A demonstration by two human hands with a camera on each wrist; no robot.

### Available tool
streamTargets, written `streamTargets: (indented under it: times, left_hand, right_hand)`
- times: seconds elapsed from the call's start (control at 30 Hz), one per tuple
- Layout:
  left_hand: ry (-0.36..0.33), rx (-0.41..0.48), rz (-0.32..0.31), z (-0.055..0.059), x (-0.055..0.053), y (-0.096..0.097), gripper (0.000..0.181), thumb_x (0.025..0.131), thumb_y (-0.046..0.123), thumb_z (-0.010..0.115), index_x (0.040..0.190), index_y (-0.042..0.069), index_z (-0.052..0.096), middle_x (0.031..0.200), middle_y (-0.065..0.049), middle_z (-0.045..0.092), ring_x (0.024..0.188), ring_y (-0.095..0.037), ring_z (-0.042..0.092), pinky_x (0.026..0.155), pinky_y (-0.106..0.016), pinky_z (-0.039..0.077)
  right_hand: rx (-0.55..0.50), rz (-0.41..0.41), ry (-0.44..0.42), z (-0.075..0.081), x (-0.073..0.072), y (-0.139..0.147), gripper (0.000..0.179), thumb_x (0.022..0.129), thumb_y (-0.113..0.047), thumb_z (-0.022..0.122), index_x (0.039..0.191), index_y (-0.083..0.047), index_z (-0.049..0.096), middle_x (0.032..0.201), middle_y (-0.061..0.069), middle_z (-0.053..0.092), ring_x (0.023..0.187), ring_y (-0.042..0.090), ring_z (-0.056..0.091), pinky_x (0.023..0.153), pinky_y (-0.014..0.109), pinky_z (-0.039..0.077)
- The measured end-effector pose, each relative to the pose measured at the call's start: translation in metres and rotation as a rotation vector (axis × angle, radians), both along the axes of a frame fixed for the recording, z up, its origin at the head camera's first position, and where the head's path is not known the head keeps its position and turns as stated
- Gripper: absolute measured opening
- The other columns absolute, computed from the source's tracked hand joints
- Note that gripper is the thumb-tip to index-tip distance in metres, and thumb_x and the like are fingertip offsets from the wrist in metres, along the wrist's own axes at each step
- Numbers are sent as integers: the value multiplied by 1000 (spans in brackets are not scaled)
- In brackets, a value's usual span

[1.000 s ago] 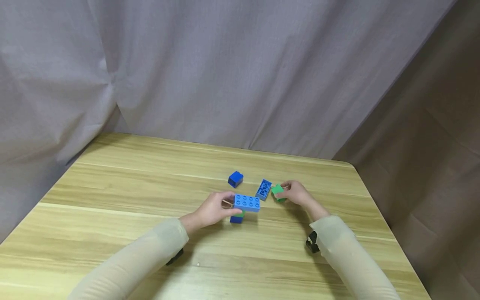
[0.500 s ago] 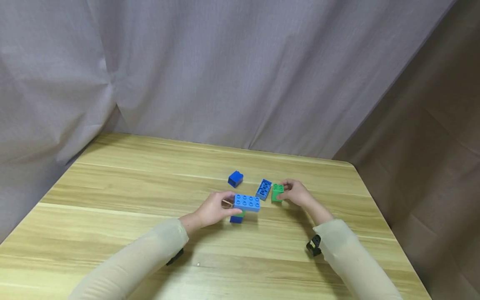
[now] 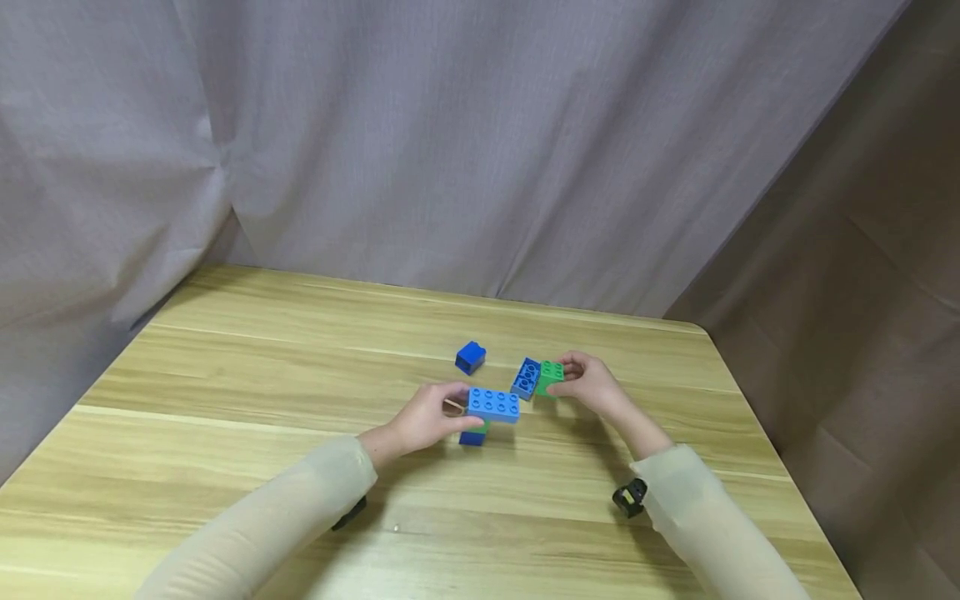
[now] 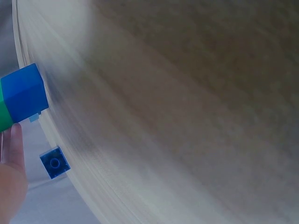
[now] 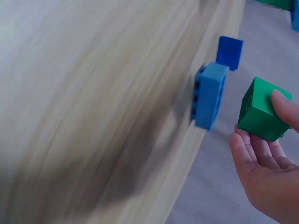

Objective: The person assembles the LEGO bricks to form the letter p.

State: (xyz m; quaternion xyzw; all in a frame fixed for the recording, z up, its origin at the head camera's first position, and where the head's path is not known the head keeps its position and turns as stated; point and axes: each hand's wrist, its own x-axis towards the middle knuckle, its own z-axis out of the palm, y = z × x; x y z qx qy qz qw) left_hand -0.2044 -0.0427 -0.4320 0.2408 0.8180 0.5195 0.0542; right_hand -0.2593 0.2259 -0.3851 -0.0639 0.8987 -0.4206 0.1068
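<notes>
My left hand point(image 3: 426, 417) grips a small stack of toy building bricks: a long light blue brick point(image 3: 493, 405) on top, studs up, with a green brick point(image 3: 478, 427) and a dark blue brick point(image 3: 472, 438) under it. In the left wrist view the dark blue brick point(image 4: 25, 93) shows large beside the fingers. My right hand point(image 3: 591, 383) pinches a square green brick point(image 3: 551, 377) between thumb and fingers, studs up. In the right wrist view this green brick point(image 5: 264, 109) is held above the table, its hollow underside partly showing.
A blue brick point(image 3: 528, 378) lies on the table with its hollow underside up, just left of the right hand's green brick. Farther back a dark blue brick point(image 3: 471, 357) rests on its side. The wooden table point(image 3: 300, 350) ends at a grey curtain point(image 3: 420, 150).
The right hand has turned the green brick so that its studs face up, then moved it slightly left and back towards the overturned blue brick. The left hand holds its stack still.
</notes>
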Motion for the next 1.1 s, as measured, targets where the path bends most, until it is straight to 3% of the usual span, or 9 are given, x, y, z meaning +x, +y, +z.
streamTargets:
  times: [0.43,0.63,0.87,1.1]
  left_hand:
    - [17,-4,3,-3,-3,1,40,82,19,72,114,-2,59,102,-14,67,94,-22,66,82,-22,56]
    - [12,-5,-3,-2,-2,0,40,82,21,71,114,0,59,103,-12,67,95,-21,65,83,-23,56]
    - [39,11,-10,-2,-3,-1,36,82,20,71,111,1,61,103,-12,68,95,-22,66,82,-21,56]
    - [45,1,-5,-1,-3,0,36,83,20,71,112,2,61,104,-11,68,95,-21,66,82,-21,56]
  right_hand:
    - [-98,49,78,28,23,-32,47,81,-14,73,119,4,52,110,19,61,94,18,60,81,24,54]
    - [-134,109,109,37,37,-52,44,78,-9,75,115,4,54,109,20,63,92,19,63,81,25,56]
    - [-166,184,163,37,46,-67,41,76,-4,75,111,5,56,103,21,64,88,22,64,76,21,56]
    - [-151,200,168,31,48,-74,39,76,-4,76,109,5,57,102,20,65,89,25,65,78,29,57]
